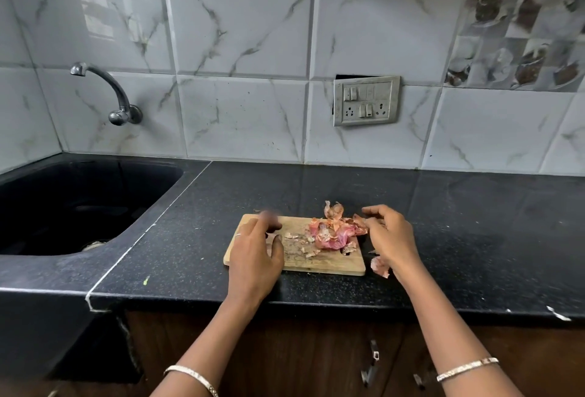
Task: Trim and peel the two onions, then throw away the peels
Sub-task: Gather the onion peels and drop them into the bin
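Peels (332, 235) lie heaped on the right half of the cutting board (316, 265), near the front edge of the desk (474, 238); no onions are in view. Right grip (389, 235): fingers loosely curled against the heap, clamped on nothing. Left grip (256, 247): blurred over the board's left half, state cannot be told. Rake inward with both grips; also collect the stray peel (380, 265) off the board's right end
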`<act>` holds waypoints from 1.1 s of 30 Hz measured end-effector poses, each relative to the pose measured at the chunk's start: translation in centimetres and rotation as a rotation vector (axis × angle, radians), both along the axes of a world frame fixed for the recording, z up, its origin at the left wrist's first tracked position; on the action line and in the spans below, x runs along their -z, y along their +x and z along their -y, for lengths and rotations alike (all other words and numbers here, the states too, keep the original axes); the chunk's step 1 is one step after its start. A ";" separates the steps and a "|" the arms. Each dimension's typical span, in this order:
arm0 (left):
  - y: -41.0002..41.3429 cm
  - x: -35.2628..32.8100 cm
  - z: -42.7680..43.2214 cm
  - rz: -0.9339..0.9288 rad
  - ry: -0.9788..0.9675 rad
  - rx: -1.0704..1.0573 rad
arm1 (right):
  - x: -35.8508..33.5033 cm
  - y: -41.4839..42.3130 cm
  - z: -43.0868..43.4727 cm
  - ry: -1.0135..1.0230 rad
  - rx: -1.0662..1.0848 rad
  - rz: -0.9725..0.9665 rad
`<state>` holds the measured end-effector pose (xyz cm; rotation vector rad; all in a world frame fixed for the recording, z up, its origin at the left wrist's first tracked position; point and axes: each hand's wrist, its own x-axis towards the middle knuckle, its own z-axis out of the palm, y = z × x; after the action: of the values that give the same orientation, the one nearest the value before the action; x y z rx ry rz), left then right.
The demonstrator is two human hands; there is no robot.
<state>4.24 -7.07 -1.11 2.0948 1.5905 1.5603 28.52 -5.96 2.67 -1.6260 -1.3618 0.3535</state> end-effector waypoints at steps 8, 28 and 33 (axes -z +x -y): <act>2.1 -2.4 -2.0 -0.318 -0.527 0.006 | -0.3 1.0 -2.8 -0.241 -0.069 0.172; 6.2 -2.7 -7.3 -0.431 -0.615 0.086 | 2.3 -2.3 -11.6 -0.123 -0.279 0.331; 5.6 -3.4 -7.3 -0.415 -0.685 0.160 | 3.0 -2.6 -10.5 0.032 -0.215 0.380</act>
<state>9.86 0.20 2.28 2.1160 1.6812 0.4289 25.89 4.57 -0.33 -1.5762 -1.8268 0.1494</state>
